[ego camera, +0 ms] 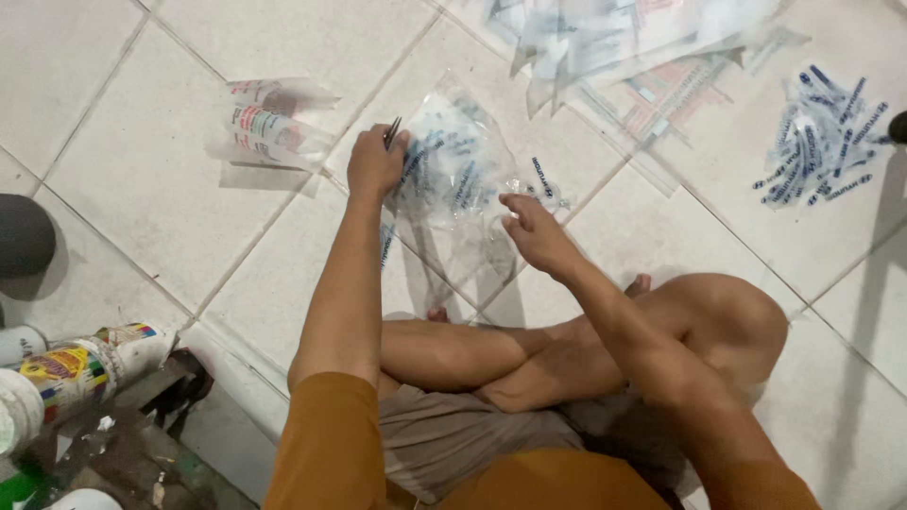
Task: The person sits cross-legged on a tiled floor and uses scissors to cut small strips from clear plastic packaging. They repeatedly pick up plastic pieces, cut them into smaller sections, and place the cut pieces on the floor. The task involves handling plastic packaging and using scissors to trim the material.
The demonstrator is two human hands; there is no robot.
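Sitting cross-legged on a white tiled floor [142,198], a person in orange sleeves works over a clear bag [453,179] of small blue-printed items, lying on the tiles just ahead of the shins. Left hand [374,162]: fingers curled, pressing the bag's left edge, and pinching a thin dark metal tool [392,132] whose tip sticks up past the knuckles; tweezers or small scissors, cannot tell which. Right hand [534,229]: half open, fingers loosely bent, fingertips at the bag's right edge beside a crumpled fold of plastic; whether it grips the film or only rests against it cannot be told. The two hands are apart, one at each side of the bag. Also on the floor: two wrapped tubes [269,123] in clear film, up left of the left hand; a heap of empty clear bags [614,38], cut off by the top edge; a loose pile of blue-printed sachets [822,142] at far right. Lower left, partly cut off: labelled cans [71,373] on a cluttered stand, and a dark round object [24,234] at the left edge, too little shown to identify. The bag's contents are blurred by the plastic.
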